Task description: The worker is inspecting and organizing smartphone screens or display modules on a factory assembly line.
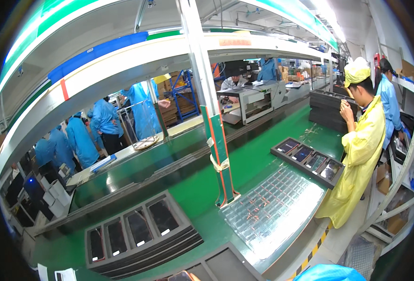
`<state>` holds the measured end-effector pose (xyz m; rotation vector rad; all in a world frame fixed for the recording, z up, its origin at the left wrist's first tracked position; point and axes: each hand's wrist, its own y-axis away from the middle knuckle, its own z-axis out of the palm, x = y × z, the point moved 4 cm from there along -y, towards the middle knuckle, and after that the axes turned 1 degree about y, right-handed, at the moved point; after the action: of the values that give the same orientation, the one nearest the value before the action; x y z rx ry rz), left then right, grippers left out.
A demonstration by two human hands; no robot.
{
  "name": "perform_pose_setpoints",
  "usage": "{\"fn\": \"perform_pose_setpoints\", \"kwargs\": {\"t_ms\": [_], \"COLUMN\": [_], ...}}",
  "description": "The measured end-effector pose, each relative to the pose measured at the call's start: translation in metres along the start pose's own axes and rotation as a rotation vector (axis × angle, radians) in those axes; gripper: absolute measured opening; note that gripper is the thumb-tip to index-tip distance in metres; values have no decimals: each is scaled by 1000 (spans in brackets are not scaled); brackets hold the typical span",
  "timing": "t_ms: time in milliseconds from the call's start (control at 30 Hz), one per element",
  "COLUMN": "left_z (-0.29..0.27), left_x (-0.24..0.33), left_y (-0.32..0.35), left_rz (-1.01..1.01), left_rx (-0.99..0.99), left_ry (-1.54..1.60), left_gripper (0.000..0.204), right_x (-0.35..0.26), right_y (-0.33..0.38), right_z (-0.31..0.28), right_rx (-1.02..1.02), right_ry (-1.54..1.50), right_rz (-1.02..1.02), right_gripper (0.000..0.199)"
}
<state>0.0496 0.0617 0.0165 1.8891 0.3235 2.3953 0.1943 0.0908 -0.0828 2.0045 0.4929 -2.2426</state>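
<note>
At the lower edge, a sliver of what looks like fingers (192, 275) shows beside a dark, flat, phone-like piece (179, 277). Most of that hand is cut off, so I cannot tell its grip; I take it for my left hand. Just beyond it lies a black foam tray (225, 266) with rectangular recesses. My blue right sleeve (331, 273) enters at the lower right, and its hand is out of the picture. To the left stands a stack of black foam trays (143, 257); the top one holds several dark, phone-like panels (139, 227) with small white tabs.
A clear plastic tray sheet (275, 206) with many small pockets and reddish strips lies on the green bench (244, 159). A post (216, 154) rises from the bench. Another filled foam tray (305, 161) lies near a co-worker in yellow (366, 136). Black trays (331, 110) are stacked behind.
</note>
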Motion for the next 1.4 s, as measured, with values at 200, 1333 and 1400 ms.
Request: {"fn": "perform_pose_setpoints", "kwargs": {"t_ms": [200,1333,1400], "left_z": [-24,38,32], "left_x": [-22,25,7], "left_y": [-15,-42,-44], "left_rz": [6,863,827], "left_rx": [30,-335,-318], "left_ry": [-161,-1331,-1169], "left_gripper": [59,49,50], "right_x": [-26,-69,-65], "right_y": [-13,25,30], "right_z": [12,-67,-61], "right_rx": [-214,173,195], "right_ry": [-255,245,263], "right_rz": [113,-5,-40], "right_gripper": [95,78,74]}}
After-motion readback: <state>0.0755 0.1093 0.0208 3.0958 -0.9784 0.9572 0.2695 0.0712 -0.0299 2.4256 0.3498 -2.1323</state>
